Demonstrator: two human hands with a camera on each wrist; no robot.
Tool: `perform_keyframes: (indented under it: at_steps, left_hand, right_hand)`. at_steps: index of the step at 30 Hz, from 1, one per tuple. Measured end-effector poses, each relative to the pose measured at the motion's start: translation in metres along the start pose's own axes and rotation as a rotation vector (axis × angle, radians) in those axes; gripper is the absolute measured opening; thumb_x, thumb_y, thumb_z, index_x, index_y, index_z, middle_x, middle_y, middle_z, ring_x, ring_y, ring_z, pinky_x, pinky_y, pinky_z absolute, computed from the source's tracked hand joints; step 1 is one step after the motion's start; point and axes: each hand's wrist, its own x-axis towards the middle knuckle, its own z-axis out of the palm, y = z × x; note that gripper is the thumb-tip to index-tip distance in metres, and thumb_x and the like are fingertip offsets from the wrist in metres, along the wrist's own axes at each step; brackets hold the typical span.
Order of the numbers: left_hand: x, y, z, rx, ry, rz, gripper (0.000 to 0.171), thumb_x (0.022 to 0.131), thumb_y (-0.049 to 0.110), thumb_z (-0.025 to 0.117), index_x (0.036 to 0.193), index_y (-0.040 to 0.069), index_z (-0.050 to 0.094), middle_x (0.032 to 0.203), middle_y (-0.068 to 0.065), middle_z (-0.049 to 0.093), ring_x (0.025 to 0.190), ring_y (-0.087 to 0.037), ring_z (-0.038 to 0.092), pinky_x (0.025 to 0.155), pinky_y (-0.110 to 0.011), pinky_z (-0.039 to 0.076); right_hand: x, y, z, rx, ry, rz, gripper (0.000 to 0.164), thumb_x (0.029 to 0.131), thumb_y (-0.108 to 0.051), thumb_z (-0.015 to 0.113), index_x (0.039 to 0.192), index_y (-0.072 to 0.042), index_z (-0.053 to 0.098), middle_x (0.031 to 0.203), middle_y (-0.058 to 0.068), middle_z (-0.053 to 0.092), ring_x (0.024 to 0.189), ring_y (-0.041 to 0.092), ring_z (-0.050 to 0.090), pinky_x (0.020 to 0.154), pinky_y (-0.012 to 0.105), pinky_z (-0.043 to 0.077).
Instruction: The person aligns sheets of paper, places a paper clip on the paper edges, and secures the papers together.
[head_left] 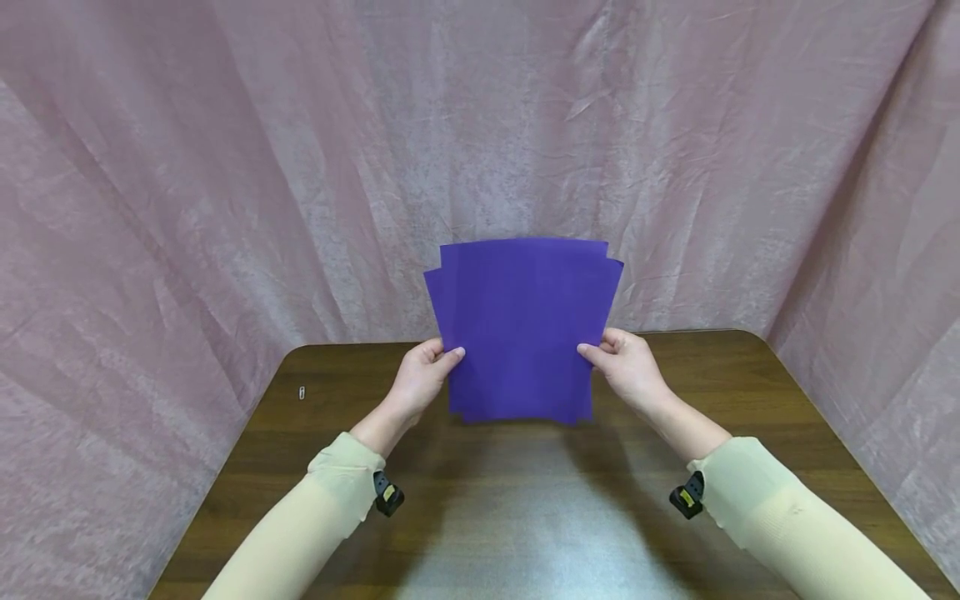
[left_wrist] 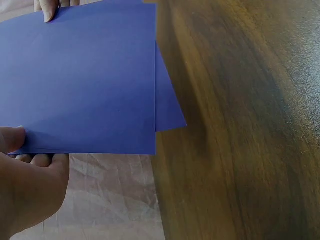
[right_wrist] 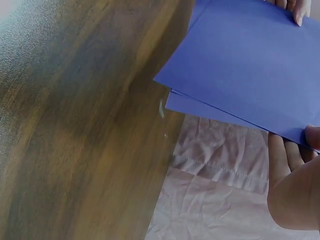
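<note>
Purple paper sheets, fanned unevenly over one another, stand raised above the far part of the table in the head view. My left hand pinches their left edge, thumb on the near face and fingers behind. On the opposite edge my right hand grips in the same way. The left wrist view shows the corner of a rear sheet jutting out past the front one. In the right wrist view, a lower sheet sticks out beneath the top sheet.
A small paper clip lies on the brown wooden table, towards its far left corner. Pink curtains hang behind the table and along both sides. Each sleeve cuff carries a small black device.
</note>
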Motion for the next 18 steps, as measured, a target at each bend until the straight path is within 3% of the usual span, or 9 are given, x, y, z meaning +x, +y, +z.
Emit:
perform_keyframes:
  at_steps: [4,11,14,18]
  left_hand:
    - [0.0018,0.0005,0.002,0.012,0.018,0.017,0.023,0.103,0.011,0.062,0.116,-0.005,0.07,0.104,-0.016,0.076,0.097,-0.021,0.07,0.092,-0.036,0.054]
    - [0.0061,-0.0004,0.0041,-0.002,0.026,0.036,0.023,0.103,0.012,0.061,0.118,-0.004,0.069,0.104,-0.017,0.076,0.099,-0.027,0.071,0.093,-0.043,0.055]
    - [0.0074,-0.002,0.0048,0.004,0.033,0.037,0.022,0.103,0.012,0.062,0.117,-0.003,0.07,0.102,-0.018,0.076,0.095,-0.029,0.071,0.089,-0.043,0.057]
    - [0.0085,-0.005,0.0057,0.046,0.06,0.048,0.02,0.103,0.015,0.064,0.109,-0.003,0.071,0.09,-0.017,0.075,0.08,-0.022,0.065,0.07,-0.028,0.052]
  right_hand:
    - [0.0024,0.002,-0.0004,0.001,0.02,-0.013,0.02,0.096,-0.018,0.071,0.092,0.002,0.069,0.067,-0.001,0.069,0.061,0.007,0.049,0.052,0.025,0.034]
    - [0.0063,0.0038,0.0007,0.0,0.062,-0.073,0.034,0.096,-0.016,0.071,0.07,-0.006,0.051,0.052,-0.012,0.035,0.049,0.007,0.026,0.044,0.025,0.017]
    - [0.0067,0.0046,0.002,0.013,0.073,-0.077,0.029,0.096,-0.015,0.071,0.073,-0.005,0.055,0.051,-0.013,0.038,0.049,0.007,0.026,0.044,0.025,0.018]
    - [0.0065,0.007,0.004,0.03,0.072,-0.071,0.019,0.096,-0.014,0.071,0.085,0.001,0.066,0.053,-0.013,0.049,0.05,0.006,0.028,0.045,0.025,0.019]
